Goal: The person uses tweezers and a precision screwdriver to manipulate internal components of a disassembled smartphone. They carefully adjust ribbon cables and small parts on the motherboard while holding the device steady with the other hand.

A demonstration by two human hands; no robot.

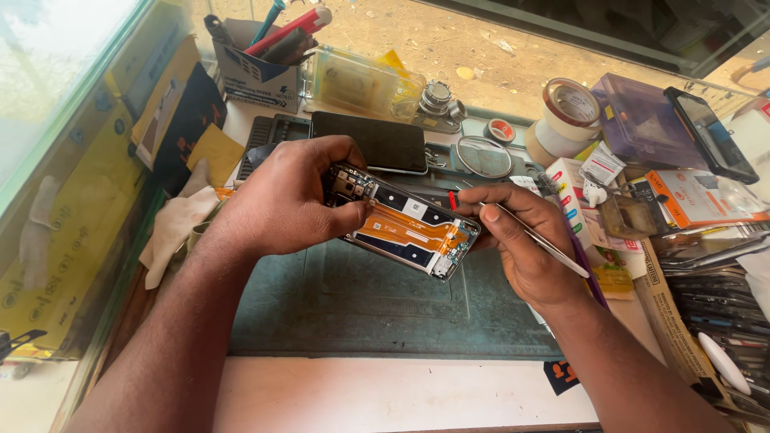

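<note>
My left hand [285, 200] grips the upper end of an opened phone [405, 224], its back off, showing an orange flex cable and dark inner parts. The phone is held tilted above a grey-green work mat [361, 305]. My right hand [521, 240] supports the phone's lower end and holds thin metal tweezers [541, 240], whose tips point at the phone's right edge near a small red piece [452, 200].
A black phone screen [377, 140] lies behind the hands. Tape rolls [565, 112], a purple plastic box [642, 120], another phone [710, 132], small cartons, a pen holder box [257, 68] and a cloth [172, 228] crowd the bench. Tools lie at the right edge.
</note>
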